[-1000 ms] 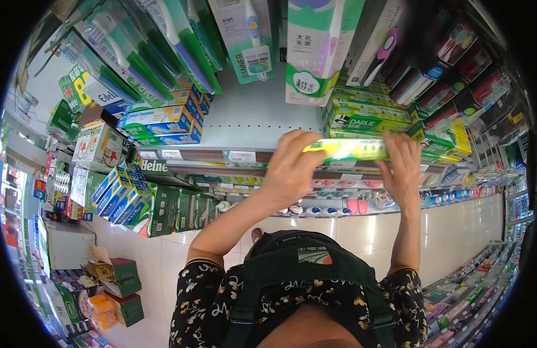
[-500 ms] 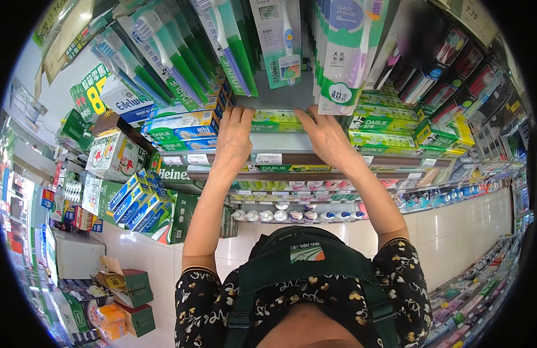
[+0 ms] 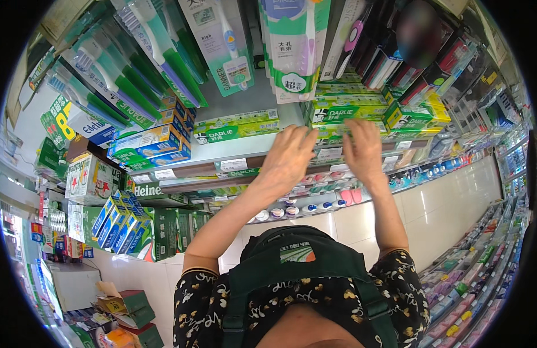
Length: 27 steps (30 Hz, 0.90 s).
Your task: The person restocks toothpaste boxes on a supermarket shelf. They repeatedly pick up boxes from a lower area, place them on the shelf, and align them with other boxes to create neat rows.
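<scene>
Person at a shop shelf, viewed from the head. Nearest are the patterned shirt [image 3: 199, 307] and dark green apron [image 3: 306, 268], with both bare forearms reaching forward. The left hand [image 3: 289, 155] has its fingers close together and slightly bent, their tips at the left end of the front box [image 3: 328, 133], a green carton at the shelf edge. The right hand [image 3: 364, 152] is bent, fingers slightly parted, over the right part of the same box. Whether either hand pinches it cannot be told. The front box lies between the hands, at the foot of the green stack [image 3: 355, 111].

On the shelf [image 3: 231, 95], left of the left hand, lies a long green box [image 3: 236, 126]; farther left are blue-and-orange boxes [image 3: 149, 142]. Yellow-green boxes [image 3: 411, 118] stand right of the stack. Toothbrush packs [image 3: 164, 58] hang above. Beyond, bottles [image 3: 309, 209] line a lower shelf; an opened carton [image 3: 129, 304] sits on the tiled floor [image 3: 367, 223].
</scene>
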Each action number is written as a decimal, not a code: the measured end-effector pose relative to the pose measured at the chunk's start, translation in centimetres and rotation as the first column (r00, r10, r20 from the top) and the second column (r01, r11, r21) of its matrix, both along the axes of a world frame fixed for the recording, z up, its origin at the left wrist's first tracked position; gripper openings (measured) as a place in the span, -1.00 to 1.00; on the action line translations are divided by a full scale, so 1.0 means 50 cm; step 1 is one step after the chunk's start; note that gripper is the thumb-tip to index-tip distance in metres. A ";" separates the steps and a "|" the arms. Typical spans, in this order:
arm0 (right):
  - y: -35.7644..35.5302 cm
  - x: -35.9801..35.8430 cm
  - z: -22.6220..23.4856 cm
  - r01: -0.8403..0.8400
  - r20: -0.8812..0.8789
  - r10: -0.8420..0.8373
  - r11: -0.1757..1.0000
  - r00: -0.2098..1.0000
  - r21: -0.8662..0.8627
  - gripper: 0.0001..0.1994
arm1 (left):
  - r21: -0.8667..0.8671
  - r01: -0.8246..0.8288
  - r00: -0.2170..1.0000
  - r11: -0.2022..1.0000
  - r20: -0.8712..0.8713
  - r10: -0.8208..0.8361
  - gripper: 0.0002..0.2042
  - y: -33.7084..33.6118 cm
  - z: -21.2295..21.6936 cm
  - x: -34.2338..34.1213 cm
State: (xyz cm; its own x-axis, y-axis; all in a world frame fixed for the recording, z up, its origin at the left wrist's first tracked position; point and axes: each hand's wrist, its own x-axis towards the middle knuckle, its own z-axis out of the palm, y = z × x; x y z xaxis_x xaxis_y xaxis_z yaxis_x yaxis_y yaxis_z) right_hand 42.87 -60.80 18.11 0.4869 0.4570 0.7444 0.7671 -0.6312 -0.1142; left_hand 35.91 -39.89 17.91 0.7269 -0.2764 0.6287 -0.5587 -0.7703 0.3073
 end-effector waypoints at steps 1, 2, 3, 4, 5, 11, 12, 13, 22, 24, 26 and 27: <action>-0.030 0.014 0.002 0.039 -0.019 -0.040 0.998 0.999 -0.042 -0.66 | -0.004 -0.010 0.999 1.000 -0.037 0.010 -0.60 -0.019 -0.005 0.017; -0.054 0.022 0.007 0.029 -0.050 -0.033 0.996 0.998 -0.083 -0.65 | -0.008 -0.022 0.997 1.000 -0.074 0.021 -0.61 -0.036 -0.008 0.033; -0.072 0.028 0.014 0.009 -0.082 -0.019 0.993 0.996 -0.121 -0.63 | -0.008 -0.043 0.993 0.999 -0.110 0.041 -0.62 -0.049 -0.014 0.043; -0.082 0.031 0.021 -0.014 -0.113 -0.004 0.987 0.994 -0.159 -0.62 | -0.002 -0.068 0.993 0.998 -0.096 0.067 -0.63 -0.061 -0.021 0.051; -0.086 0.031 0.027 -0.021 -0.118 0.000 0.985 0.993 -0.173 -0.61 | 0.004 -0.095 0.992 0.995 -0.082 0.095 -0.64 -0.071 -0.029 0.058; -0.102 0.024 0.022 -0.002 -0.140 -0.033 0.970 0.990 -0.245 -0.49 | 0.031 -0.157 0.986 0.987 -0.058 0.158 -0.55 -0.094 -0.011 0.061; -0.103 0.026 0.025 -0.002 -0.130 -0.032 0.968 0.991 -0.251 -0.48 | 0.026 -0.151 0.985 0.988 -0.079 0.152 -0.54 -0.091 -0.008 0.066; -0.105 0.028 0.025 -0.003 -0.128 -0.030 0.968 0.991 -0.251 -0.47 | 0.020 -0.144 0.984 0.989 -0.100 0.145 -0.54 -0.089 -0.007 0.070; -0.117 0.016 0.050 0.000 -0.066 -0.021 0.955 0.998 -0.298 -0.44 | -0.095 -0.114 0.993 0.989 -0.022 0.112 -0.58 -0.077 0.020 0.002; -0.109 -0.007 0.066 -0.047 -0.078 0.028 0.966 0.997 -0.253 -0.44 | -0.122 -0.164 0.986 0.979 0.002 0.165 -0.56 -0.042 0.039 -0.048; -0.078 -0.029 0.060 -0.208 -0.168 0.191 0.974 0.967 -0.091 -0.43 | -0.166 -0.202 0.979 0.965 -0.039 0.198 -0.53 0.007 0.042 -0.097; -0.054 -0.043 0.057 -0.287 -0.199 0.282 0.958 0.939 0.003 -0.43 | -0.191 -0.225 0.973 0.956 -0.087 0.212 -0.52 0.037 0.045 -0.123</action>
State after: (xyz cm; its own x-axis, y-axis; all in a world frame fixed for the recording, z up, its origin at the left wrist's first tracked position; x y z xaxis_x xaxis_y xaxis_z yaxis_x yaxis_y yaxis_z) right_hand 40.73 -63.52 20.94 0.4682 0.6156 0.6338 0.8794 -0.3949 -0.2661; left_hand 29.76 -38.06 20.15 0.7967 0.0186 0.6040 -0.3575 -0.7914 0.4959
